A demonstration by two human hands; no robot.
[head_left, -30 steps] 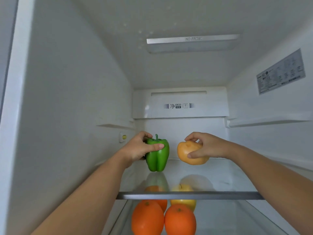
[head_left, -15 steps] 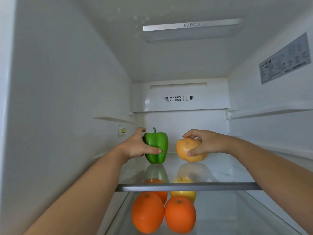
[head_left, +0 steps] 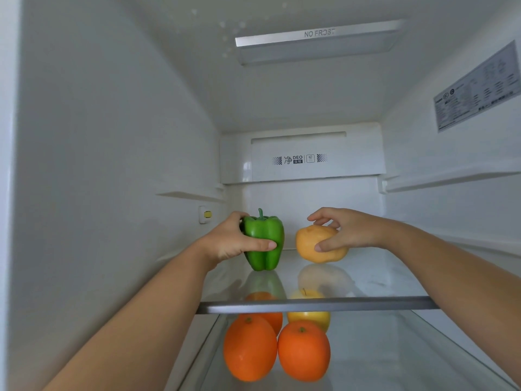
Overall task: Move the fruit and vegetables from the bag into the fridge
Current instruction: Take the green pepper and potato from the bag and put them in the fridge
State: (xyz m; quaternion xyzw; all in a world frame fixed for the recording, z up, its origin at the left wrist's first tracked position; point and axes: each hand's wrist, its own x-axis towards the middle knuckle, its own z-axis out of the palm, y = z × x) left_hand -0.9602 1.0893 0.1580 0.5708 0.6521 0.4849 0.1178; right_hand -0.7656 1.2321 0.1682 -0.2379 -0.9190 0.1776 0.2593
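Inside the fridge, my left hand (head_left: 229,241) grips a green bell pepper (head_left: 265,244) that stands upright with its base on the glass shelf (head_left: 318,305). My right hand (head_left: 345,231) holds a yellow-orange round fruit (head_left: 317,245) from above and the front, thumb on its near side; the fruit rests on the same shelf, to the right of the pepper. On the shelf below lie two oranges (head_left: 249,349) at the front, a third orange (head_left: 272,318) and a yellow apple (head_left: 308,316) behind them. The bag is not visible.
White fridge walls close in on both sides, with shelf rails (head_left: 451,179) on the right wall and a small yellow-tipped switch (head_left: 205,214) on the left wall. A light panel (head_left: 318,40) sits in the ceiling. The right part of the glass shelf is bare.
Both hands have lowered the pepper and the fruit onto the glass shelf. My right hand's fingers have loosened and lifted a little on the fruit.
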